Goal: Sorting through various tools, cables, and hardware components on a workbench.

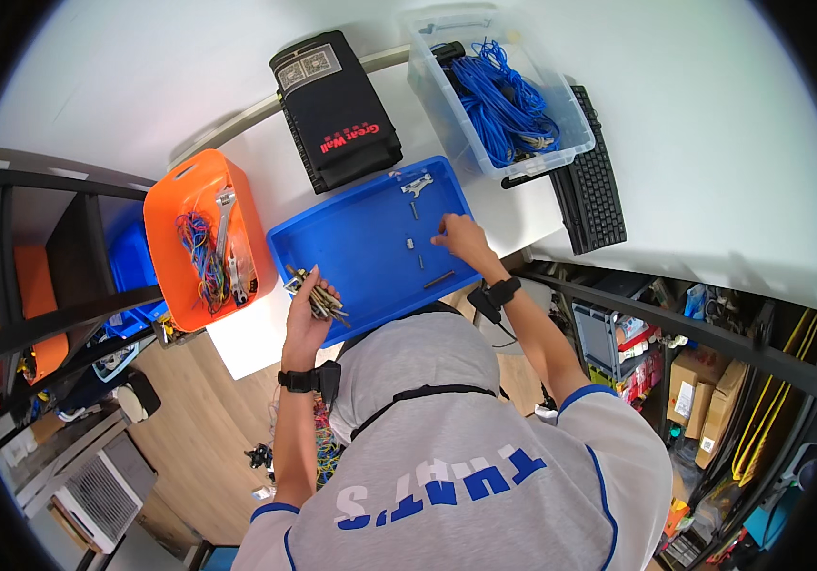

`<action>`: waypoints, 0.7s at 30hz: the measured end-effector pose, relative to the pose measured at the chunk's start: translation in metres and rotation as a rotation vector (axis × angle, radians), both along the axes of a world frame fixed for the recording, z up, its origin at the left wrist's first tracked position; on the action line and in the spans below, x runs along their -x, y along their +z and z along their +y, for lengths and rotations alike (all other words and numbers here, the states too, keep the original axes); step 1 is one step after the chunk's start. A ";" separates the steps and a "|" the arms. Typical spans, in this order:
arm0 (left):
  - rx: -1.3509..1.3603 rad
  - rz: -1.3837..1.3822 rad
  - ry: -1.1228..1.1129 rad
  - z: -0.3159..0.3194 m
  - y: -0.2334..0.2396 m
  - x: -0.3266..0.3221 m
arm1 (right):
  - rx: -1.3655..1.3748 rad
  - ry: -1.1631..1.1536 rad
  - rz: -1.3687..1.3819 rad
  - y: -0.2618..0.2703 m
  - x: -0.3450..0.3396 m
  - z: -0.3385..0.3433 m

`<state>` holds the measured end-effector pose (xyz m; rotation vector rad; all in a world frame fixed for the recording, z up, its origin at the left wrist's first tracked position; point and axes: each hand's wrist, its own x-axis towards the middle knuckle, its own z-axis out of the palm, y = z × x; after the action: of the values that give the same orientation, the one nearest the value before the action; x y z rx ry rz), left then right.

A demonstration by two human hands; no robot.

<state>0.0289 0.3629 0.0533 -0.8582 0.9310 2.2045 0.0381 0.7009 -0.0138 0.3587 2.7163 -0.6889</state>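
My left hand [308,314] is closed around a bunch of metal bolts and screws [321,300], above the left front corner of a shallow blue plastic tray [351,250]. Over the tray's right side hovers my right hand [462,239], its fingers curled in towards the thumb; whether it pinches something small is hidden. Loose in the tray lie an open-ended wrench [417,185] near the far right corner, a screw [414,210], a small metal fitting [410,243], a shorter screw [420,261] and a long dark bolt [439,279] by the front rim.
An orange bin [158,235] with an adjustable wrench [223,221] and coloured wires [201,260] stands left. Behind the tray lies a black Great Wall case [341,107]. Back right are a clear box [437,128] of blue cable [498,107] and a keyboard [598,185]. Shelves flank both sides.
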 end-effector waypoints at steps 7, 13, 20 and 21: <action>-0.067 0.004 0.012 -0.006 0.001 0.001 | -0.034 0.066 -0.239 -0.067 -0.021 -0.035; -0.025 0.021 0.005 -0.004 0.014 -0.004 | -0.104 0.086 -0.184 -0.083 -0.029 -0.046; -0.007 0.003 -0.016 -0.006 0.010 -0.009 | -0.048 0.051 -0.173 -0.074 -0.021 -0.029; -0.021 0.005 -0.020 -0.007 0.008 -0.009 | -0.049 0.052 -0.172 -0.071 -0.017 -0.027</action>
<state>0.0381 0.3557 0.0616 -0.8307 0.9133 2.1966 0.0549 0.6741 -0.0844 0.3416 2.5728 -0.5512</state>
